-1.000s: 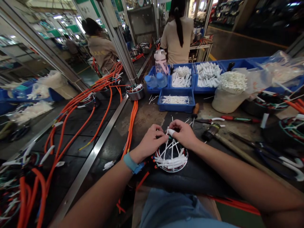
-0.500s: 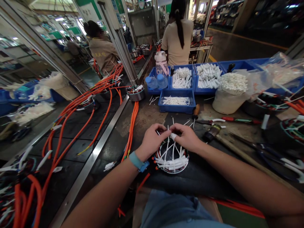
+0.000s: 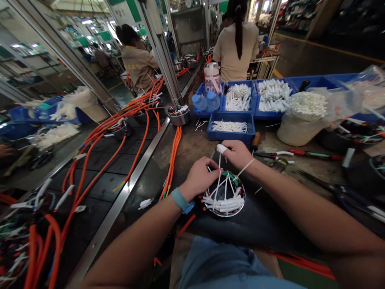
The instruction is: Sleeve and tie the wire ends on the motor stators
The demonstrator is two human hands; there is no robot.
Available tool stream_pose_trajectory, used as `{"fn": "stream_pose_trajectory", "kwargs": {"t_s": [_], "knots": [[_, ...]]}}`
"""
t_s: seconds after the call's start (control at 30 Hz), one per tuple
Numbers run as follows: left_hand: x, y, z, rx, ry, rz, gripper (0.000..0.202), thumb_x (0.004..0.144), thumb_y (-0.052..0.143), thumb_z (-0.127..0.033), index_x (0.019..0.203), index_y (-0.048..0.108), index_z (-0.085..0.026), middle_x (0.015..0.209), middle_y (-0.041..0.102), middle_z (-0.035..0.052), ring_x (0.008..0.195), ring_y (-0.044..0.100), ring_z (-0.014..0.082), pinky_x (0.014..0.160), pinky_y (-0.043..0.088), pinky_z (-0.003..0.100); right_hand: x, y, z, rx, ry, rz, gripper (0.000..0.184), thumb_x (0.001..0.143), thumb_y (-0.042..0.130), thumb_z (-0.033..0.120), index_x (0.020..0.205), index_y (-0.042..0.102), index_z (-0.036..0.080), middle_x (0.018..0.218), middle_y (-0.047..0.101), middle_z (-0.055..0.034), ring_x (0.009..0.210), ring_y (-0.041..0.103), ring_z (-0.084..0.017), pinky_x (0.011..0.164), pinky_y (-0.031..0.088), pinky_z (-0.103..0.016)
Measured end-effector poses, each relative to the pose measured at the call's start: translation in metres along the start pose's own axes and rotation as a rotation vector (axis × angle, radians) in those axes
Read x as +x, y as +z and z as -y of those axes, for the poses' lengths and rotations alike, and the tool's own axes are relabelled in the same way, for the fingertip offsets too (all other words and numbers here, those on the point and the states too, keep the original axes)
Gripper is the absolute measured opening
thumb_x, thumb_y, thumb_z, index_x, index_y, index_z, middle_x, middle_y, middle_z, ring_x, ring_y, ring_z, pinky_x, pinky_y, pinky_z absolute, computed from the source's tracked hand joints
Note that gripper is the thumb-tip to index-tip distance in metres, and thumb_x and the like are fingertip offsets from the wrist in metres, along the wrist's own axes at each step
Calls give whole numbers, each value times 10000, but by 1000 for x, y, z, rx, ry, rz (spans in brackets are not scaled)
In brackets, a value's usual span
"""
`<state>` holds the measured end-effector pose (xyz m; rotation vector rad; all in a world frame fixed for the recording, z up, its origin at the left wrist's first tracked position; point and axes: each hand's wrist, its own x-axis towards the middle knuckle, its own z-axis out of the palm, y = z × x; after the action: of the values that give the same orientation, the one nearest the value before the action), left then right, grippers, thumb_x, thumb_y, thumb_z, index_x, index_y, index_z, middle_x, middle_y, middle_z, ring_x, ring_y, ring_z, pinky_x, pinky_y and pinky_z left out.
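A round motor stator (image 3: 244,193) with coloured windings sits on the dark bench between my hands. White sleeves (image 3: 227,204) lie across its near side, and several thin white cable ties (image 3: 225,188) cross its opening. At the far left rim, the thumb and fingers of my left hand (image 3: 200,178) are pinched around one tie. My right hand (image 3: 240,154), closed, is raised beyond the stator and grips the upper end of that same tie. White wrapping (image 3: 221,149) covers one of its digits. Another tie sticks up in front of my right wrist.
A blue tray (image 3: 230,138) of white ties stands ahead, with blue bins (image 3: 272,114) of white tubes behind. Pliers (image 3: 333,188) and a red pen-like tool (image 3: 315,154) lie right. Orange cables (image 3: 173,160) run left beside a metal rail (image 3: 129,182). Two co-workers sit farther off.
My right hand has moved up and away from my left hand, drawing the tie's end upward. My left hand stays low at the stator. The view has shifted slightly left.
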<state>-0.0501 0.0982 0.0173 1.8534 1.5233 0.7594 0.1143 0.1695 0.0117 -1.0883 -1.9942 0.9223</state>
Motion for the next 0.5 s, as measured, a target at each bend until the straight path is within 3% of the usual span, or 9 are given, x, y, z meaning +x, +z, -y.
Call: {"fn": "stream_pose_trajectory", "kwargs": {"t_s": [0.1,0.2,0.27,0.37,0.5], "knots": [[-15,-10,-1,22,64,10,226,808,581,-235,1019,621,-166,1001,638,58,885,607,176,837,474,324,-4,-1,0,8,-18,113,288,828,383,373,652,512,185,584,500,9,561,458,-128,540,336,-247],[-30,-15,-4,157,106,16,393,803,589,-278,1180,538,-179,1099,613,75,968,589,211,878,464,363,-10,1,2,-50,-58,232,236,800,465,354,687,578,181,613,556,6,573,491,-130,552,345,-241],[-36,-12,-6,224,102,42,442,764,635,-290,1180,537,-172,1085,620,78,968,589,232,868,470,376,-11,5,3,-129,-87,232,198,770,511,300,627,575,179,628,561,-6,615,492,-141,587,330,-251],[-38,-4,-4,256,114,34,359,758,602,-198,1117,577,-190,1042,638,56,955,598,223,852,479,358,-11,10,4,-243,-105,144,167,742,498,208,586,548,173,656,552,-35,672,488,-167,625,298,-275],[-35,4,2,274,99,-36,340,756,527,-118,1078,588,-210,1021,648,43,941,610,213,823,488,338,-19,13,9,-292,-183,118,247,788,465,237,547,488,184,635,514,-29,642,463,-155,621,294,-273]]}}
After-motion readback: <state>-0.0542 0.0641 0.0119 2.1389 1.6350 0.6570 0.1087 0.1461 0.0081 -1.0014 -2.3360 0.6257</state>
